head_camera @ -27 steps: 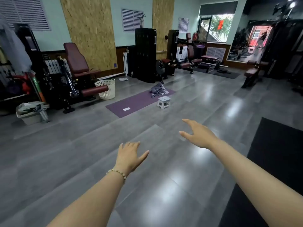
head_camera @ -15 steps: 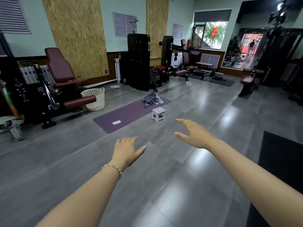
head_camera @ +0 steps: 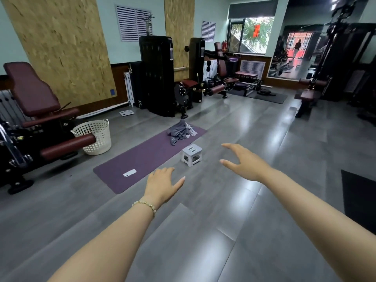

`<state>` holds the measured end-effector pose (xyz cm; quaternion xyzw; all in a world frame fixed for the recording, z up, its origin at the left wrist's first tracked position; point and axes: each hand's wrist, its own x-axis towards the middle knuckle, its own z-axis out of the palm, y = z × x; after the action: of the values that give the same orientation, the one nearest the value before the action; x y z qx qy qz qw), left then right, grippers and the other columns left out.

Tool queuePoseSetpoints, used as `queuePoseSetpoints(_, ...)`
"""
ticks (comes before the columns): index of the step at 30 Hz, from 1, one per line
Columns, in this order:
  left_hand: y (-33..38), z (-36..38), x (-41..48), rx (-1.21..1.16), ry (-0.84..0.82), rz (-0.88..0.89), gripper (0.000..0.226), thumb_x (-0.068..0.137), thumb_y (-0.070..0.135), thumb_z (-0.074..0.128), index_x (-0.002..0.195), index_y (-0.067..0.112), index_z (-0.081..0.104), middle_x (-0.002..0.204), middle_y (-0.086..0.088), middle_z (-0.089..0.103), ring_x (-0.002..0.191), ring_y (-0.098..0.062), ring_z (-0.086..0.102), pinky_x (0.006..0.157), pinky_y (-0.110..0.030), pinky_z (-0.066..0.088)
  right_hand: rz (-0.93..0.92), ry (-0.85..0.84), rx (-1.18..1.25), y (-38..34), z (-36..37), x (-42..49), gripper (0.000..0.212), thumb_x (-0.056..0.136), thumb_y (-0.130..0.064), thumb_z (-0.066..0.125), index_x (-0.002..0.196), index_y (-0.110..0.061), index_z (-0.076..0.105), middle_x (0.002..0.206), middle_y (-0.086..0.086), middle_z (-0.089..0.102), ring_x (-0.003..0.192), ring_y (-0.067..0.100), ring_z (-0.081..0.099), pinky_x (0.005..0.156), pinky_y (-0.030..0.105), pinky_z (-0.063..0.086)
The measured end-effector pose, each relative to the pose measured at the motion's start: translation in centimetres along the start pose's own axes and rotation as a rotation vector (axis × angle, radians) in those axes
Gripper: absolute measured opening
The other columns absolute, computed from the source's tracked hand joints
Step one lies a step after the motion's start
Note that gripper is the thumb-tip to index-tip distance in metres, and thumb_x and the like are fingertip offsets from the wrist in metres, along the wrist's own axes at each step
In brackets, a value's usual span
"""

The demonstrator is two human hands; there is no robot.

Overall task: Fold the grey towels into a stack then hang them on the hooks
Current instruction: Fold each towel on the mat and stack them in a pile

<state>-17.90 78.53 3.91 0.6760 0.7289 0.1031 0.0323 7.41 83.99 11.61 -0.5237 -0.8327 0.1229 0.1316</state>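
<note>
Both forearms are bare right down to the frame's lower edge. The left hand (head_camera: 162, 186) has a thin bracelet (head_camera: 145, 205) at its wrist: a single strand of small round beads, pale cream with a slight sheen. It and the right hand (head_camera: 246, 165) both show longish nails, pale pink at the thumbs.

Crumpled grey cloth towels (head_camera: 181, 132), matt purple mat (head_camera: 142, 159), glossy grey floor (head_camera: 254, 127), perforated plastic basket (head_camera: 95, 137)

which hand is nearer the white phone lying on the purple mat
Left. The left hand hovers just right of the flat white phone, not touching; the right hand is farther right, beyond the small white stool.
</note>
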Motion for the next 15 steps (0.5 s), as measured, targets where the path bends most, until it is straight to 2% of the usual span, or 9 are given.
queuePoseSetpoints(7,-0.8,4.9,19.9,-0.050,-0.004,-0.105,0.062,0.092,0.061,0.035,0.136,0.019,0.046,0.131,-0.001,0.056,0.121,-0.022,0.050,0.099,-0.036,0.037,-0.069,-0.041,0.034,8.4,0.4,20.9,0.060,0.093,-0.046,0.051,0.146,-0.028,0.029,0.151,-0.004,0.033,0.136,0.017,0.037,0.108,0.036,0.034)
queuePoseSetpoints(15,-2.9,4.5,41.9,-0.076,0.081,-0.177,0.062,0.092,0.059,0.037,0.138,0.018,0.043,0.130,-0.003,0.057,0.120,-0.023,0.050,0.099,-0.037,0.036,-0.162,-0.053,0.023,13.1,-1.3,44.6,0.058,0.094,-0.043,0.051,0.145,-0.027,0.029,0.149,-0.004,0.035,0.134,0.015,0.038,0.106,0.035,0.036)
